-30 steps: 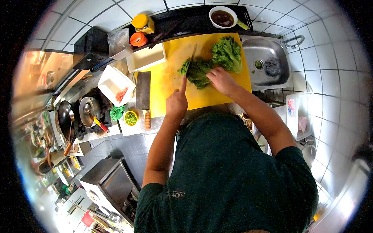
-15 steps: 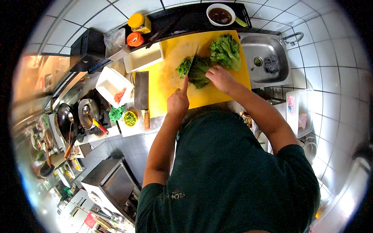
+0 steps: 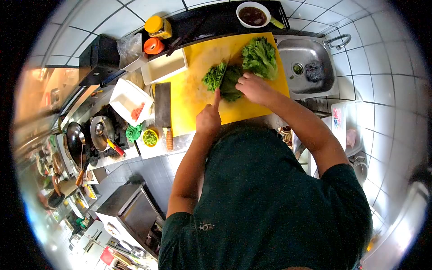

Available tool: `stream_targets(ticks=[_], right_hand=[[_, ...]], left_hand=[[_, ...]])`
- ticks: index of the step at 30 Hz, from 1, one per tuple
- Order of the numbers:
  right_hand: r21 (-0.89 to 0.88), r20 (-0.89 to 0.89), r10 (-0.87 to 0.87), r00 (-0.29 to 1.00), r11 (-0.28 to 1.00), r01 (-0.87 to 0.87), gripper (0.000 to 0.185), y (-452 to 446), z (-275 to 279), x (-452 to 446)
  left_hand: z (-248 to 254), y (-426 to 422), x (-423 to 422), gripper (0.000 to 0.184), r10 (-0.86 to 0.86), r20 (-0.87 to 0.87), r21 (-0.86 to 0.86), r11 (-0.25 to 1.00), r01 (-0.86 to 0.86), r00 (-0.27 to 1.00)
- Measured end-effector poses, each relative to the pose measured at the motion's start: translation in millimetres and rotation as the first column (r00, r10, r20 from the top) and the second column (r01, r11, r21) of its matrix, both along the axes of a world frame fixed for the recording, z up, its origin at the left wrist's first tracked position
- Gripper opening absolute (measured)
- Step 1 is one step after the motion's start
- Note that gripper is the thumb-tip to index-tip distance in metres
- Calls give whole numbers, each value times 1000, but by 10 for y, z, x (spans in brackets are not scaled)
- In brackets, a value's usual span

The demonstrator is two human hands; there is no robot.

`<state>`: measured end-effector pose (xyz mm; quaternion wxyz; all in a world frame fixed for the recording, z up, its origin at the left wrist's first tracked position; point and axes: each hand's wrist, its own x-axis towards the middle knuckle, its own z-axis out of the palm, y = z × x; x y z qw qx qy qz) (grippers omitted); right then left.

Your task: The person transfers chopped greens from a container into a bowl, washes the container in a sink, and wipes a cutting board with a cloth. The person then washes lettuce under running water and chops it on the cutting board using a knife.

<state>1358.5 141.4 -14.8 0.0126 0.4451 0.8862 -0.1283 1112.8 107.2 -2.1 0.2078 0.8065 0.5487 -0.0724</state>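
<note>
My left hand [image 3: 209,119] is closed on a knife [image 3: 223,77], its index finger stretched along the top of the blade. The thin blade stands in green leafy lettuce [image 3: 231,85] on the yellow cutting board [image 3: 189,101]. Cut shreds of lettuce [image 3: 213,77] lie to the left of the blade. With bent fingers, my right hand [image 3: 254,88] presses on the lettuce at the right of the blade. A second lettuce bunch [image 3: 259,58] rests behind my right hand, at the board's far right corner.
A cleaver [image 3: 163,105] lies along the board's left edge, near an empty white tray [image 3: 164,65] and a white container [image 3: 119,101] with reddish food. A steel sink [image 3: 330,87] adjoins on the right. Behind the board stands a bowl of dark sauce [image 3: 253,16]. Pans [image 3: 100,138] sit at left.
The knife blade has tipped within the lettuce and less of it shows. My left hand has shifted slightly to the right. My right hand stays on the lettuce.
</note>
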Motion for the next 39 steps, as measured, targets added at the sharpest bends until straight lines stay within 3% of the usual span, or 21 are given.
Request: stream_targets(ticks=[3, 5, 8, 11, 12, 15, 18, 21, 24, 27, 33, 36, 39], right_hand=[[29, 119, 56, 991, 998, -60, 15, 79, -177, -13], [-1, 51, 17, 999, 1000, -16, 16, 95, -240, -37], [12, 24, 20, 1000, 1000, -21, 16, 150, -146, -40], [-68, 159, -29, 987, 997, 40, 17, 105, -66, -78], [-102, 225, -60, 973, 991, 85, 17, 87, -67, -84], [-19, 11, 36, 999, 999, -36, 17, 94, -123, 9], [52, 75, 65, 995, 996, -69, 15, 70, -287, 49], [58, 83, -86, 993, 995, 82, 13, 6, -681, 30], [51, -6, 30, 1000, 998, -30, 12, 41, -131, 10], [52, 114, 82, 990, 995, -88, 10, 9, -194, 61], [26, -111, -72, 991, 997, 75, 28, -174, -28, 92], [52, -219, -102, 970, 992, 116, 34, -229, -277, 199], [44, -288, -135, 948, 987, 154, 28, -207, -523, 195]], left_hand=[[136, -75, 0, 87, 7, 120, 93, 995, -19, 993], [-7, -141, -29, 88, -40, 214, 190, 982, -1, 976], [-101, -38, -2, 88, -4, 26, -14, 1000, 5, 1000], [248, -87, 20, 89, 35, 155, 12, 999, -37, 987], [199, -103, 40, 89, 24, 122, -19, 1000, -22, 992], [46, -85, 96, 89, -8, 30, -72, 997, 10, 1000], [174, -101, 78, 89, 36, 99, -24, 999, -33, 994], [90, -205, 72, 89, 19, 213, 70, 997, -35, 977], [-16, -127, 98, 88, -14, 62, -49, 999, 17, 998], [189, -164, 65, 85, 35, 177, 7, 999, -37, 984], [-75, -95, -48, 85, -7, 145, -111, 994, 23, 989], [-128, -67, -224, 85, 45, 195, -62, 998, -33, 980], [-131, -60, -309, 84, 101, 109, -71, 993, -94, 989]])
